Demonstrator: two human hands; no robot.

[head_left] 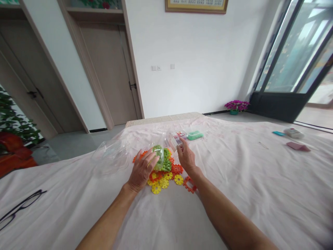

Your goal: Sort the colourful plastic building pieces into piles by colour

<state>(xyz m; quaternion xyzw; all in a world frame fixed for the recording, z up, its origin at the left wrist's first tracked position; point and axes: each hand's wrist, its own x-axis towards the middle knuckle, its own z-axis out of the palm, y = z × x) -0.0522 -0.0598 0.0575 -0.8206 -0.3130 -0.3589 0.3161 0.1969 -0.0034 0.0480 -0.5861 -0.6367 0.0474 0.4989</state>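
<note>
My left hand (142,171) curls its fingers round the near left side of a clear plastic container (158,152). Green interlocking toy pieces (167,160) show in and beside that container. At its right, my right hand (186,156) grips the edge of a clear plastic piece with a printed label (180,134); whether both plastic parts are joined I cannot tell. Just below lie several yellow notched discs (164,183) and orange-red toy pieces (177,169). One orange-red square frame (189,184) rests by my right wrist. More orange pieces (137,157) are partly hidden behind my left hand.
Another clear plastic container (110,154) sits to the left on the pale cloth (234,194). A green object (195,135) lies behind my right hand. Eyeglasses (22,206) are at the far left. A pink item (298,146) and a white packet (293,133) lie at the right.
</note>
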